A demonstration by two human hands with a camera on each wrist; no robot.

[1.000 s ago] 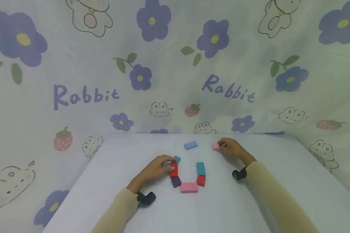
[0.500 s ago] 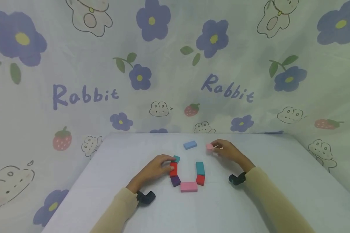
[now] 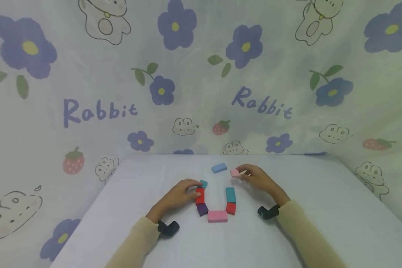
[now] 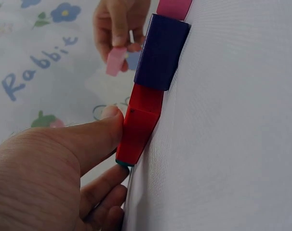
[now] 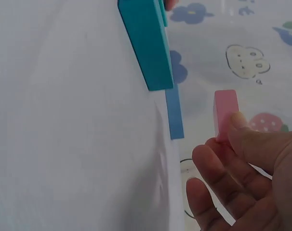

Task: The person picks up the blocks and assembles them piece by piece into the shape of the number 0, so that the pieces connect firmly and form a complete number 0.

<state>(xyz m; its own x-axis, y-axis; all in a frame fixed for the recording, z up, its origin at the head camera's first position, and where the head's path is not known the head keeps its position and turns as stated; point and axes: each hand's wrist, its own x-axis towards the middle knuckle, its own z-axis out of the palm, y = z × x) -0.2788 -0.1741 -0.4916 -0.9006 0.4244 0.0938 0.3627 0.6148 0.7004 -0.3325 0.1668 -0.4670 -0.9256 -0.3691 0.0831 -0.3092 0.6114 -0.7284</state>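
Note:
My right hand (image 3: 259, 180) pinches a small pink block (image 3: 235, 173) between thumb and fingers, in the air in the right wrist view. It is right of a light blue block (image 3: 219, 168). My left hand (image 3: 179, 195) rests against the left side of a U-shaped row of blocks. Its thumb touches a red block (image 4: 139, 132), and a fingertip reaches the small teal block (image 3: 203, 184) at that side's far end. A dark purple block (image 4: 161, 53) follows, then a longer pink block (image 3: 217, 216) at the near end. The right side has a small red block (image 3: 231, 208) and a teal block (image 3: 230, 194).
The white table (image 3: 254, 245) ends at the back against a hanging cloth (image 3: 201, 82) printed with flowers and rabbits. Dark wrist-worn pieces sit on both wrists, beside cream sleeves (image 3: 308, 230).
My right hand has moved left and a little nearer with the small pink block, toward the light blue block. My left hand and the row of blocks have stayed in place.

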